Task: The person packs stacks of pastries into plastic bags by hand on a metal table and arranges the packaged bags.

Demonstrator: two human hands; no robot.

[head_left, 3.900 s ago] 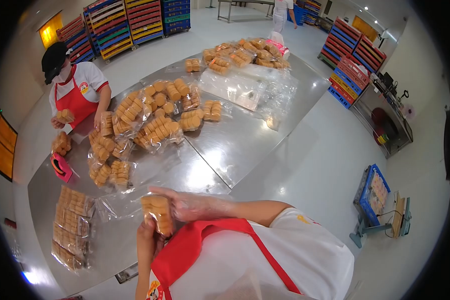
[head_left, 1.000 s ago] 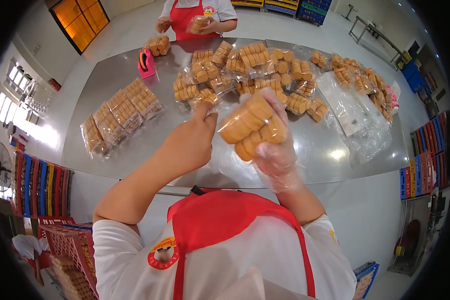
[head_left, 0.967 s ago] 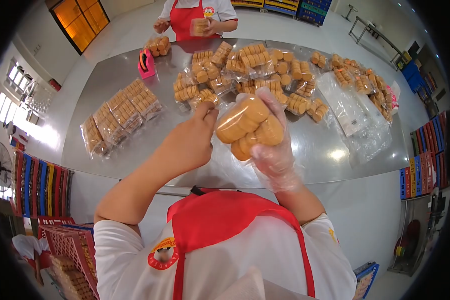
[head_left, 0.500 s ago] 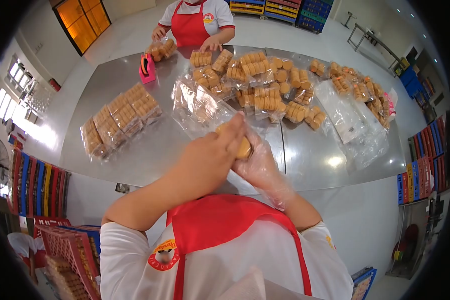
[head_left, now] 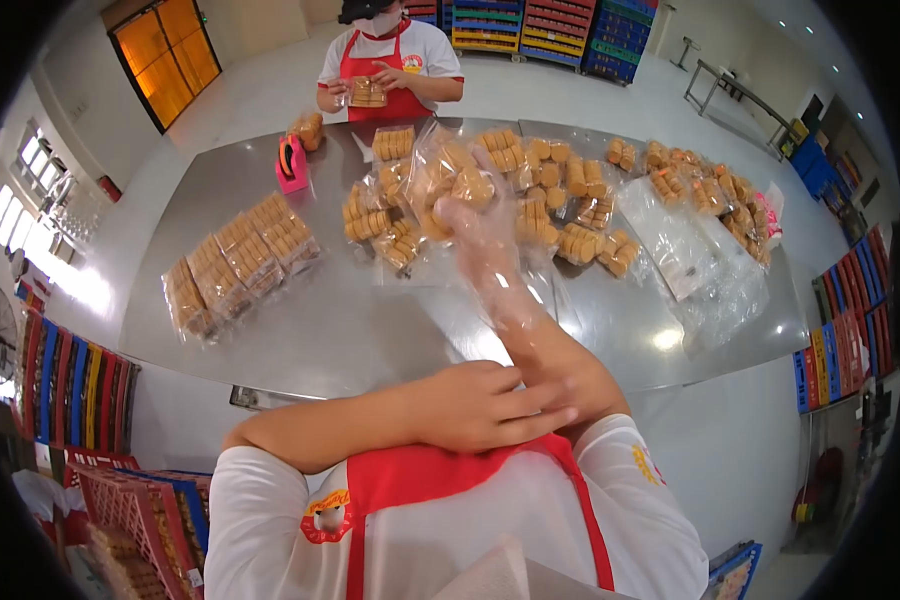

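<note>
My right hand [head_left: 480, 240], in a clear plastic glove, reaches out over the middle of the steel table. It is closed on a clear bag of round tan biscuits [head_left: 460, 180], its thumb against the near side. My left hand [head_left: 495, 405] is bare and lies across in front of my chest, next to the right forearm, its fingers stretched out and apart with nothing in them. Around the right hand lie several bagged biscuit packs [head_left: 368, 222]. More packs [head_left: 582, 242] lie to its right.
A neat row of biscuit packs [head_left: 235, 262] lies on the left of the table [head_left: 360, 330]. Behind it stands a pink tape dispenser [head_left: 292, 168]. Flat clear bags [head_left: 685, 245] and a further heap of packs [head_left: 735, 205] are on the right. Across the table, a co-worker holds a pack [head_left: 367, 92].
My hands have parted. The right hand has moved forward over the packs; the left has come back toward my chest, away from the biscuits. The co-worker has lifted a pack.
</note>
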